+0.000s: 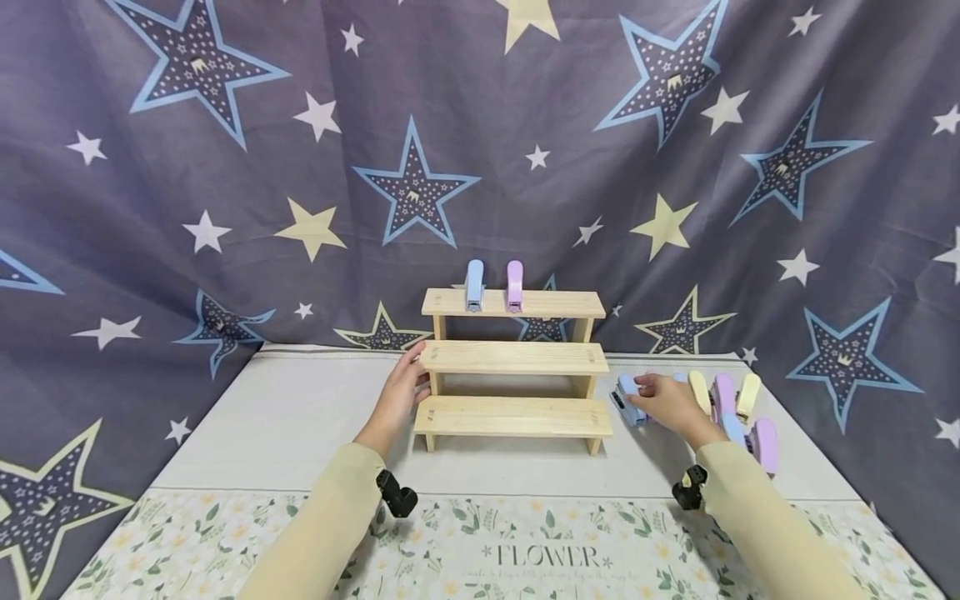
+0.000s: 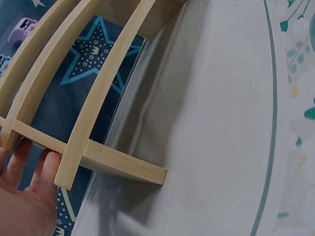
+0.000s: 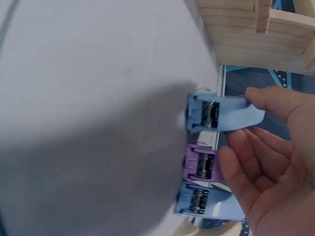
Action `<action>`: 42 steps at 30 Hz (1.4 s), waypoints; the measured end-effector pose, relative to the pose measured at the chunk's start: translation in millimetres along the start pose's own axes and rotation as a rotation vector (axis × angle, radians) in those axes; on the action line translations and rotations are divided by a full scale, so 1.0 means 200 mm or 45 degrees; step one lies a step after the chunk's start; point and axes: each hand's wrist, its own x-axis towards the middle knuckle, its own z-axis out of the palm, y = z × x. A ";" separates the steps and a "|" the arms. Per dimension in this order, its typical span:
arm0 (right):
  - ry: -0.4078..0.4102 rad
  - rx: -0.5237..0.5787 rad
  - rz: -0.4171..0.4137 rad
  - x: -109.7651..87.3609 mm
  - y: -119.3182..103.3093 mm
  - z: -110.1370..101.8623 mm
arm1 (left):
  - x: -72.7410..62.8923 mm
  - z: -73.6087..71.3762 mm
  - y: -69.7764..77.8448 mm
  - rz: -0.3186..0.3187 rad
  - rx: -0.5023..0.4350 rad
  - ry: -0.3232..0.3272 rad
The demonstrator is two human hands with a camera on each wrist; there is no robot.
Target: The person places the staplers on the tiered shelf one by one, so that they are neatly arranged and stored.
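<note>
My left hand (image 1: 393, 408) grips the left side of a three-step wooden rack (image 1: 513, 358), its fingers at the end of the middle step. In the left wrist view those fingers (image 2: 44, 172) go behind the side support. My right hand (image 1: 671, 404) pinches a light-blue hole punch (image 3: 236, 113) by its lever, thumb on one side and fingertips on the other. Right beside it in the right wrist view are a purple hole punch (image 3: 199, 163) and another blue hole punch (image 3: 209, 202). On the top step stand a blue hole punch (image 1: 474, 285) and a purple one (image 1: 514, 286).
To the right of my right hand, several yellow, purple and blue punches stand grouped, among them a yellow punch (image 1: 747, 396) and a purple punch (image 1: 765, 446). A flower-print mat (image 1: 547, 533) covers the front of the white table (image 1: 300, 425). Behind hangs a star-patterned curtain (image 1: 465, 100).
</note>
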 end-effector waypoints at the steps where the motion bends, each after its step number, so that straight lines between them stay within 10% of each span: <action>1: 0.000 -0.011 -0.004 0.00 0.00 0.00 | 0.00 0.00 0.00 0.004 -0.002 -0.005; 19: -0.021 -0.021 -0.022 -0.05 0.02 0.06 | -0.07 0.01 0.11 -0.042 -0.021 -0.047; 42: 0.061 0.091 -0.022 -0.06 -0.05 -0.07 | -0.01 0.00 0.02 -0.006 -0.016 -0.011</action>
